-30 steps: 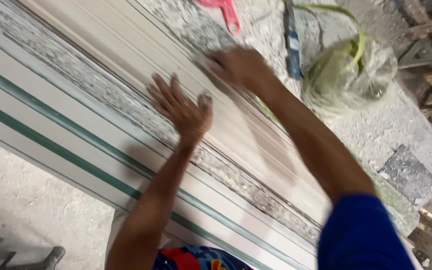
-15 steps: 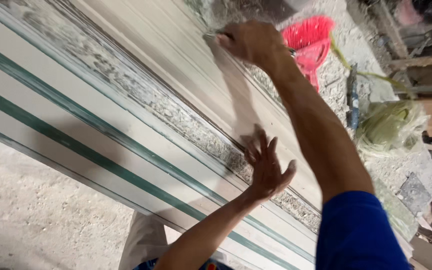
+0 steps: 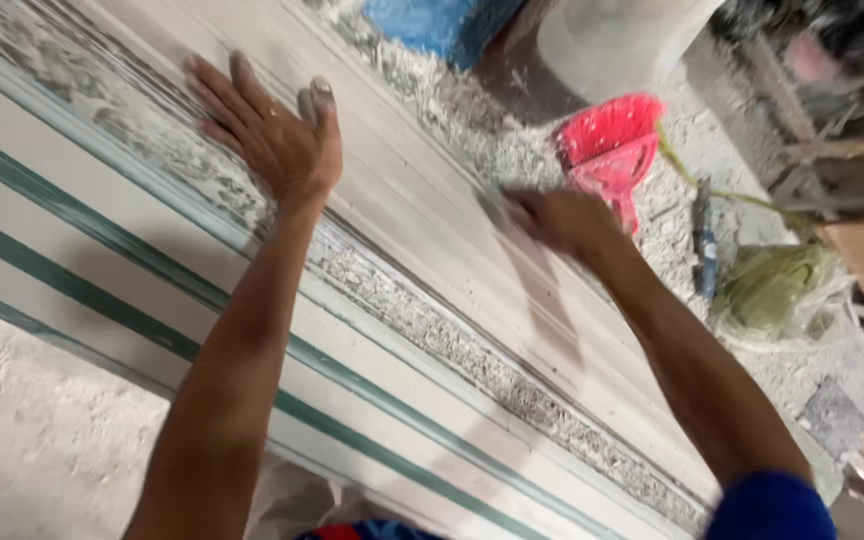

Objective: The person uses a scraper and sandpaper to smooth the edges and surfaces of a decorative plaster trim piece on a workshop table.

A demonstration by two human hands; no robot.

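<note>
Fingers (image 3: 232, 95) of left hand (image 3: 272, 135) spread flat on moulding (image 3: 432, 230); right hand (image 3: 557, 220) blurred, grip unclear. Steady, even strokes advised.

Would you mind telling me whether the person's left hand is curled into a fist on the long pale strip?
No, the left hand lies flat with fingers spread on the long pale strip.

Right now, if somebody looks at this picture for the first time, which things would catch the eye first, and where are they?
Two bare arms cross a long pale ribbed panel running diagonally: the left hand lies flat with fingers spread at upper left, and the right hand, blurred, presses near the panel's far edge at centre. Beyond it a bright red dustpan lies on dusty rubble, with a crumpled green bag at right. Green stripes run along the white boards at lower left.
</note>
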